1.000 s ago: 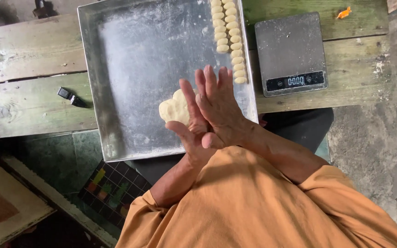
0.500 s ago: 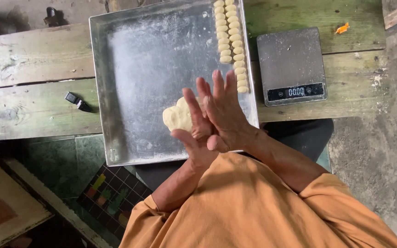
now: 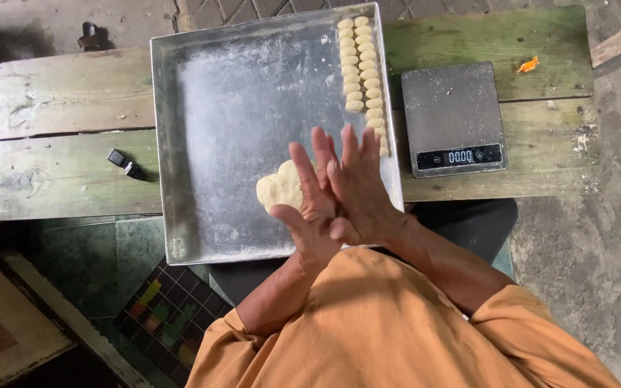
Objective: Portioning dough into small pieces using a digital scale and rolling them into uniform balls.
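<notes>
One screen shows: the display of a digital kitchen scale [image 3: 455, 118], a flat, grey, roughly square device standing on the wooden bench [image 3: 73, 93] near its right end, just right of the metal tray [image 3: 253, 108]. The screen [image 3: 460, 156] is a small pale rectangle with dark digits, set in a black strip along the scale's near edge, close to the bench's near edge. No packages, labels or signs can be made out on the bench.
</notes>
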